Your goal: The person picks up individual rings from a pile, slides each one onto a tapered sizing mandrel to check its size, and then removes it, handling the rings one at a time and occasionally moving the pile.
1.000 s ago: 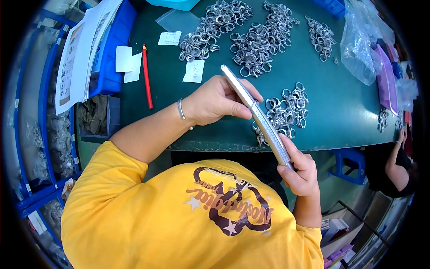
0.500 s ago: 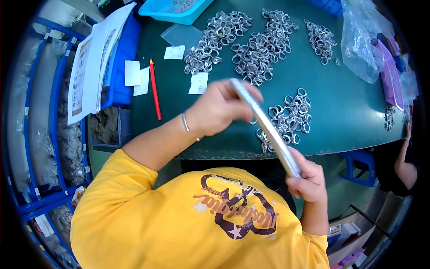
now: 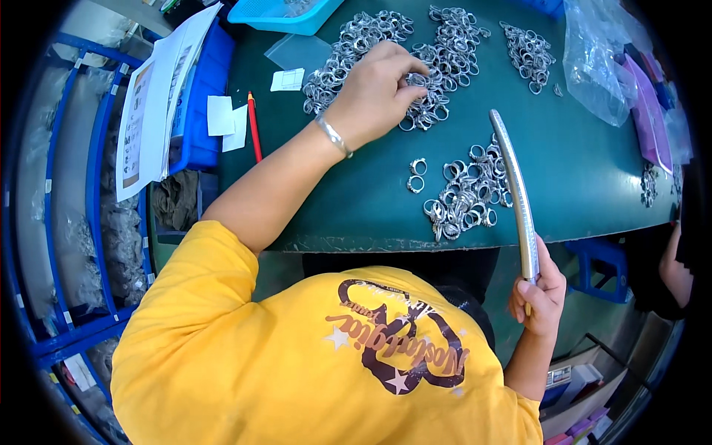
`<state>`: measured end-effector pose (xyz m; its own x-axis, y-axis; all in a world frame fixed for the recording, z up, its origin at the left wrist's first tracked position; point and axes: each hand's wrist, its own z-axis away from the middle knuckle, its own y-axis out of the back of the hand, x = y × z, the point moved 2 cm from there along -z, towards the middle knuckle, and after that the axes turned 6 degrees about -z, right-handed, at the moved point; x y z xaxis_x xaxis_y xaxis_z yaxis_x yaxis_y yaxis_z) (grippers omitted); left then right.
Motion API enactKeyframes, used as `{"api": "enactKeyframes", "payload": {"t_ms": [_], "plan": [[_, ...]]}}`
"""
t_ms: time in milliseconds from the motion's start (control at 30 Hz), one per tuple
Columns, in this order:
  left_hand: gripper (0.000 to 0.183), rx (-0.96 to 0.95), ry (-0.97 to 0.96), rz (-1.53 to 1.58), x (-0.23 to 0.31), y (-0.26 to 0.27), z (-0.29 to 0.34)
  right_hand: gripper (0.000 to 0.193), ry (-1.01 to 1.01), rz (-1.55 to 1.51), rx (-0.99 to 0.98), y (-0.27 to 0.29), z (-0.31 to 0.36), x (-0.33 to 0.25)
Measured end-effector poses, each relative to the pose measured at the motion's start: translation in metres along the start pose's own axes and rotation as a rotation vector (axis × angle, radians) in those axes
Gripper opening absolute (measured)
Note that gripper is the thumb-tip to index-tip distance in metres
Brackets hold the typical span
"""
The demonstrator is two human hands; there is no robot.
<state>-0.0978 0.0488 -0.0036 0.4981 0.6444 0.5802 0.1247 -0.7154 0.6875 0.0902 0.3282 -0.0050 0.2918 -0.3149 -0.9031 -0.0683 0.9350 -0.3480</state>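
My left hand (image 3: pixel 380 90), a silver bangle (image 3: pixel 333 136) on its wrist, reaches over the middle heap of silver rings (image 3: pixel 454 53). Its thumb and forefinger are apart at the heap's near edge, with rings showing between and beside them; the other fingertips are hidden. In my right hand (image 3: pixel 540 293) is a tapered metal ring mandrel (image 3: pixel 513 174), gripped by its lower end and pointing up, with no ring visible on it. Just left of the mandrel lies a smaller ring pile (image 3: pixel 471 196) near the table edge. Two loose rings (image 3: pixel 417 176) lie apart from that pile.
Other ring heaps lie at far left (image 3: pixel 354 44) and far right (image 3: pixel 529 55) of the green table (image 3: pixel 356 196). Around them are a turquoise basket (image 3: pixel 293 24), a red pencil (image 3: pixel 254 126), paper slips (image 3: pixel 288 79), a blue bin (image 3: pixel 206 96) and plastic bags (image 3: pixel 597 67). A person's arm (image 3: pixel 673 259) shows at right.
My left hand has left the mandrel and moved away to the middle heap. My right hand has shifted right, the mandrel now more upright. Two loose rings show left of the near pile.
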Motion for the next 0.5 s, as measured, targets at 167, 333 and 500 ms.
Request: {"api": "enactKeyframes", "payload": {"t_ms": [167,333,500], "plan": [[0.011,-0.28,-0.179,-0.003,0.024,-0.007,0.038,0.062,0.008,0.021,0.001,0.0,-0.005,0.002],[0.01,-0.331,-0.011,0.068,0.018,-0.009,0.052,0.062,-0.031,0.067,-0.027,-0.006,-0.007,0.003],[0.016,-0.41,0.671,0.901,0.003,-0.003,0.055,0.062,-0.032,0.249,-0.07,-0.01,-0.005,0.004]]}}
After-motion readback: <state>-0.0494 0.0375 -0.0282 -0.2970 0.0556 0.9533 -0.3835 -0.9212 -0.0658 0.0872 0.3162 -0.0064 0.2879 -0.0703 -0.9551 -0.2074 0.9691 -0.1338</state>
